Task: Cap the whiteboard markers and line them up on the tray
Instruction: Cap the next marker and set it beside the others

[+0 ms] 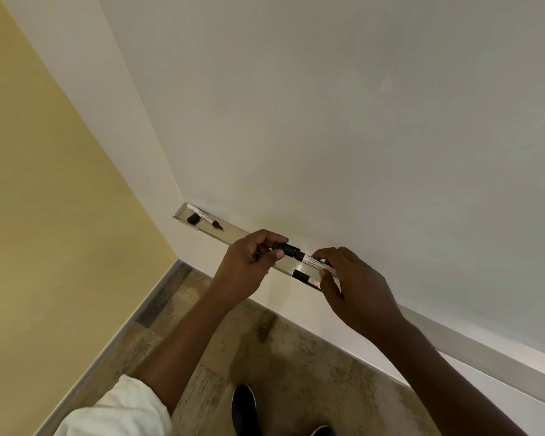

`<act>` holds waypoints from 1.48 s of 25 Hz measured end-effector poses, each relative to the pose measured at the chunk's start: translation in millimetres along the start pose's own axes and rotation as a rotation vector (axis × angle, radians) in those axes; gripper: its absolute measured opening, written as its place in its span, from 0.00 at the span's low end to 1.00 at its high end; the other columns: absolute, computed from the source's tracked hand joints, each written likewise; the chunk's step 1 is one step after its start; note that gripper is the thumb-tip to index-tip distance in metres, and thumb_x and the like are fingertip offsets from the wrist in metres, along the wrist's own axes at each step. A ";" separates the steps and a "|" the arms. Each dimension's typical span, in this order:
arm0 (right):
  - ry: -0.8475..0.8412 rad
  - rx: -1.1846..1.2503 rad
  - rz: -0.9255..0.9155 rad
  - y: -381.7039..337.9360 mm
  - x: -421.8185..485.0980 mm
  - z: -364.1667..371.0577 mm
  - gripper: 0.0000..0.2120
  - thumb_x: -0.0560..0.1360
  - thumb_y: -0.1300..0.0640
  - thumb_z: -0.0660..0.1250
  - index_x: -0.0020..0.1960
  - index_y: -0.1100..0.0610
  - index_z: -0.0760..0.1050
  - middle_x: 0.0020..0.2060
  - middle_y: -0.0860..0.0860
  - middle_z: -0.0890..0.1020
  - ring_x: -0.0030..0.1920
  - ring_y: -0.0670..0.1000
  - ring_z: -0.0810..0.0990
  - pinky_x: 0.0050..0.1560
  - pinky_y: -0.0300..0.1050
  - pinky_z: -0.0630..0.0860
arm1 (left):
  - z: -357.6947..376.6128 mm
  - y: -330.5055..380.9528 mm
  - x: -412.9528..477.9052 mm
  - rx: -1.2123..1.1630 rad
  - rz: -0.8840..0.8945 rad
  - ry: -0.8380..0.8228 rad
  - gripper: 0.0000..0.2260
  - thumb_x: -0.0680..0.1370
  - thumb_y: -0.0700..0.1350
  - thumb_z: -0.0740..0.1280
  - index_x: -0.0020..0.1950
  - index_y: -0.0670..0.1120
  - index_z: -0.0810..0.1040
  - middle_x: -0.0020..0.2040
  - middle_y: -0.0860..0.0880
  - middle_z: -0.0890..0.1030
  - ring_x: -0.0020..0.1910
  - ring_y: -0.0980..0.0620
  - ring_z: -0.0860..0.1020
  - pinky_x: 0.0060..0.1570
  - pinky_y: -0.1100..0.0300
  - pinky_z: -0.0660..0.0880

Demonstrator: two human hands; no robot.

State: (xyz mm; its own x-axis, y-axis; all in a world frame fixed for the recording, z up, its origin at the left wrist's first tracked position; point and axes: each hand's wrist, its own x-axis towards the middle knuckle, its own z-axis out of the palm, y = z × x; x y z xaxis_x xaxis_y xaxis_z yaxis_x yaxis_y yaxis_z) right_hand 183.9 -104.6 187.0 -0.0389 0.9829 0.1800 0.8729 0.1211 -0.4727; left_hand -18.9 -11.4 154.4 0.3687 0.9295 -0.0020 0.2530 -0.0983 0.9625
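Note:
I hold a white marker [316,262] with a black end just above the metal tray [233,233] under the whiteboard. My right hand [356,287] grips its white barrel. My left hand [249,262] pinches the black cap [288,248] at the marker's tip end; the cap meets the black collar. Another marker [307,278] with a black cap lies on the tray under my right thumb, partly hidden. At the tray's far left end lies an uncapped white marker [203,216] with a loose black cap [192,219] beside it.
The whiteboard [359,121] fills the upper right. A yellow wall [44,215] meets it at a corner on the left. Below are a tiled floor [280,357], a skirting strip and my dark shoes [243,407].

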 end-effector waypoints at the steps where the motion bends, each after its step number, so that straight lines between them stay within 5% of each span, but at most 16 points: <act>1: 0.007 0.010 0.006 0.5 -4.4 -3.4 0.12 0.78 0.55 0.64 0.61 0.49 0.72 0.48 0.47 0.81 0.40 0.49 0.80 0.35 0.44 0.80 | 4.9 4.2 -3.4 -0.049 -0.002 -0.012 0.09 0.79 0.41 0.68 0.55 0.53 0.83 0.39 0.45 0.83 0.34 0.55 0.77 0.38 0.59 0.77; 6: 0.018 0.118 0.081 1.6 -20.1 -18.6 0.07 0.79 0.50 0.62 0.56 0.44 0.67 0.42 0.42 0.82 0.34 0.46 0.80 0.31 0.40 0.76 | 41.5 26.1 -20.1 -0.688 -0.109 0.073 0.11 0.81 0.44 0.63 0.55 0.39 0.82 0.41 0.43 0.83 0.35 0.49 0.79 0.34 0.59 0.78; 9: 0.046 0.157 0.075 -1.6 -25.5 -25.8 0.07 0.79 0.48 0.63 0.55 0.44 0.67 0.37 0.42 0.81 0.31 0.44 0.78 0.28 0.36 0.72 | 66.9 40.1 -29.8 -0.946 -0.265 0.080 0.18 0.77 0.55 0.65 0.52 0.40 0.81 0.42 0.42 0.83 0.36 0.48 0.81 0.34 0.57 0.78; 12: 0.071 0.209 0.063 -12.9 -31.1 -23.1 0.06 0.79 0.46 0.62 0.55 0.43 0.67 0.34 0.40 0.79 0.30 0.42 0.78 0.27 0.31 0.68 | 92.9 46.9 -43.2 -1.222 -0.419 -0.160 0.34 0.73 0.70 0.63 0.61 0.41 0.79 0.61 0.38 0.79 0.57 0.42 0.79 0.60 0.47 0.75; 15: 0.102 0.187 0.101 -21.3 -41.4 -11.4 0.06 0.80 0.47 0.63 0.53 0.45 0.67 0.36 0.39 0.77 0.31 0.40 0.77 0.29 0.33 0.68 | 111.2 52.2 -54.5 -1.476 -0.375 -0.468 0.50 0.69 0.78 0.57 0.75 0.39 0.65 0.75 0.32 0.64 0.74 0.35 0.65 0.77 0.38 0.51; 23: 0.184 0.102 0.099 -9.4 -53.8 -5.5 0.08 0.80 0.43 0.61 0.55 0.46 0.67 0.39 0.42 0.81 0.34 0.46 0.79 0.33 0.45 0.79 | 133.3 48.7 -53.2 -1.491 -0.513 -0.272 0.36 0.63 0.74 0.64 0.46 0.42 0.83 0.49 0.40 0.83 0.51 0.42 0.82 0.60 0.49 0.76; 30: 0.118 0.110 0.107 9.3 -59.7 -0.3 0.10 0.79 0.40 0.57 0.56 0.43 0.67 0.42 0.42 0.82 0.37 0.44 0.81 0.35 0.45 0.80 | 147.6 39.6 -54.3 -1.477 -0.540 -0.210 0.32 0.63 0.72 0.65 0.42 0.43 0.82 0.46 0.40 0.84 0.47 0.42 0.83 0.55 0.50 0.77; 35: 0.041 0.122 0.130 32.1 -67.4 10.9 0.13 0.79 0.40 0.54 0.60 0.42 0.68 0.45 0.41 0.82 0.41 0.43 0.80 0.38 0.46 0.81 | 160.7 18.9 -49.2 -1.363 -0.587 -0.169 0.38 0.70 0.72 0.56 0.53 0.38 0.82 0.54 0.35 0.83 0.61 0.36 0.78 0.71 0.44 0.67; 37: 0.007 0.109 0.129 45.0 -70.6 14.6 0.14 0.79 0.43 0.54 0.63 0.42 0.68 0.46 0.42 0.82 0.40 0.44 0.80 0.36 0.45 0.80 | 163.8 11.5 -42.1 -1.301 -0.598 -0.124 0.36 0.75 0.69 0.54 0.53 0.38 0.83 0.53 0.35 0.84 0.57 0.38 0.81 0.67 0.45 0.71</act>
State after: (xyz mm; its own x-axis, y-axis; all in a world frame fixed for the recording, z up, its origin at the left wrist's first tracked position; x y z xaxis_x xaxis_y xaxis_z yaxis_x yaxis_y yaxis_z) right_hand 218.8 -166.6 140.4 0.0737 0.9903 0.1177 0.8124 0.0088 -0.5830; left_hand 115.1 -109.9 121.1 0.5921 0.6719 -0.4450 -0.5627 0.7399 0.3685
